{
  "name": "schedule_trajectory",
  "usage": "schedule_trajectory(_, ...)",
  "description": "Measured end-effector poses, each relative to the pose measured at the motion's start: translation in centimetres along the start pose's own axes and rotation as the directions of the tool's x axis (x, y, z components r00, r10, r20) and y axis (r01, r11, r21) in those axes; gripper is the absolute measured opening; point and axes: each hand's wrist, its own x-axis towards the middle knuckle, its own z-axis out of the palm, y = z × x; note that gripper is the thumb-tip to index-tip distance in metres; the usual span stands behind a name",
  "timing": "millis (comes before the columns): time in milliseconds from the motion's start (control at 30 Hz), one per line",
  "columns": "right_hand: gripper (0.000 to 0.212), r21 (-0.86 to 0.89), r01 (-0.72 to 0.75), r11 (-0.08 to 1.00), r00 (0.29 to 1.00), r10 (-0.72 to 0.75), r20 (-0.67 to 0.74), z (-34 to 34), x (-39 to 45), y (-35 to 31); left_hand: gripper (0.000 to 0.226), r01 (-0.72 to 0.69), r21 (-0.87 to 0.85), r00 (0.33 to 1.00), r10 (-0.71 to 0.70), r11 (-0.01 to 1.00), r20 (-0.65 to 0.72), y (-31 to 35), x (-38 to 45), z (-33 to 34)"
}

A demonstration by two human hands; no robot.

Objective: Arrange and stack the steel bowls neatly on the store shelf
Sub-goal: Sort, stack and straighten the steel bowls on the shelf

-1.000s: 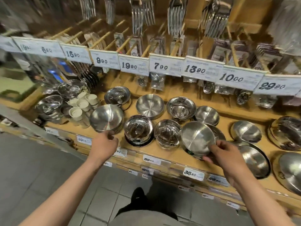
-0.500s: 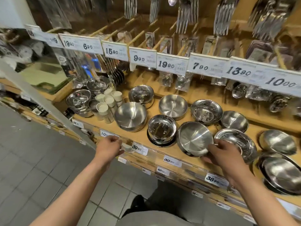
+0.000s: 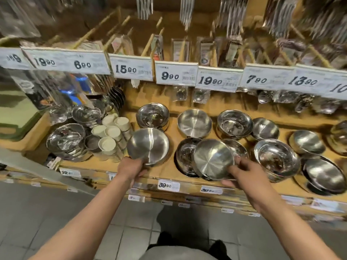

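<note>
Two steel bowls were in my hands at the front of the wooden store shelf (image 3: 169,170). My left hand (image 3: 130,168) gripped the near rim of a wide brushed-steel bowl (image 3: 148,148) that sat on the shelf board, fingers curled under its edge. My right hand (image 3: 246,173) pinched the right rim of a smaller brushed bowl (image 3: 213,159), tilted up toward me over a shiny bowl stack (image 3: 185,156) and hiding most of it.

Just left of the wide bowl stood a cluster of cream cups (image 3: 110,131), with a mirror-polished bowl stack (image 3: 65,139) beyond them. Behind, along the back row, sat a polished bowl (image 3: 152,115), a flat-bottomed brushed bowl (image 3: 194,123), another polished bowl (image 3: 234,123) and a small one (image 3: 265,128). Right of my right hand a larger polished bowl stack (image 3: 277,156) stood close. White price tags (image 3: 176,76) hung on a rail above, with packaged cutlery (image 3: 185,11) dangling higher up, blurred.
</note>
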Motion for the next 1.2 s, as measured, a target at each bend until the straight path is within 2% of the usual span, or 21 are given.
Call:
schedule_trajectory(100,0.02,0.007,-0.02,1.0,0.999,0.02,-0.025,0.4,-0.6,0.8,0.017,0.037,-0.024,0.997,-0.036,0.999,0.062,0.1,0.9,-0.5)
schedule_trajectory(233,0.02,0.045,-0.04,0.998,0.995,0.044,-0.089,0.1,-1.1,1.5,0.01,0.049,-0.029,0.995,-0.047,0.998,0.09,-0.2,2.1,-0.9)
schedule_trajectory(367,0.023,0.071,-0.049,0.996,0.992,0.057,-0.11,-0.7,-1.6,2.1,0.018,-0.001,-0.005,0.995,0.002,1.0,0.096,-0.7,3.4,-1.1)
schedule_trajectory(533,0.021,0.073,-0.064,0.995,0.986,0.074,-0.148,-1.5,-2.3,2.7,0.021,0.029,-0.057,0.998,-0.027,0.998,0.05,-0.3,3.2,-0.5)
schedule_trajectory(733,0.021,0.08,-0.062,0.995,0.981,0.075,-0.177,-1.9,-2.7,3.3,0.006,0.006,-0.076,0.999,-0.003,0.997,0.036,1.1,1.1,-0.5)
schedule_trajectory(800,0.02,0.078,-0.06,0.995,0.981,0.074,-0.18,-1.8,-2.9,3.3,0.015,-0.013,-0.106,0.998,0.021,0.994,0.067,1.9,0.0,-1.0)
schedule_trajectory(900,0.021,0.054,-0.046,0.997,0.986,0.054,-0.156,-1.2,-2.9,2.9,0.03,-0.027,-0.164,0.992,0.047,0.986,0.121,3.5,-1.6,-2.4)
schedule_trajectory(1033,0.018,0.013,-0.011,1.0,0.999,0.011,-0.05,1.6,-2.2,1.7,0.024,-0.056,-0.235,0.989,0.087,0.97,0.123,5.4,-4.1,-5.0)
schedule_trajectory(1200,0.017,-0.02,0.009,1.0,0.998,-0.008,0.055,6.3,-0.1,-0.3,0.029,-0.079,-0.305,0.991,0.108,0.949,0.079,6.1,-6.3,-9.0)
